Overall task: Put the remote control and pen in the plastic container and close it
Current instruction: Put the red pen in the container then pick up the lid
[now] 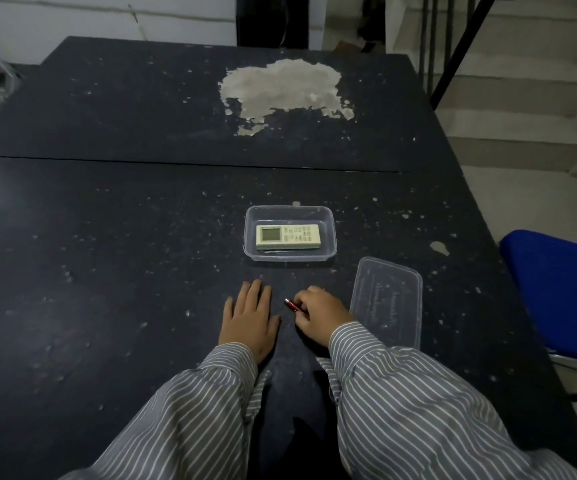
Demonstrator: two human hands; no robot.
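A clear plastic container (330, 216) sits open on the dark table, a little beyond my hands. The cream remote control (288, 236) lies flat inside it, screen to the left. The clear lid (389, 299) lies flat on the table to the right of my right hand. My right hand (318, 315) is curled around a red pen (292, 305), whose silver tip sticks out to the left, low over the table. My left hand (250, 318) rests flat on the table, fingers together, holding nothing.
The black table (124, 254) has chipped paint and a large bare patch (283, 88) at the far side. A blue chair (561, 285) stands at the right edge. Steps and a dark railing (460, 46) lie beyond the table at the back right.
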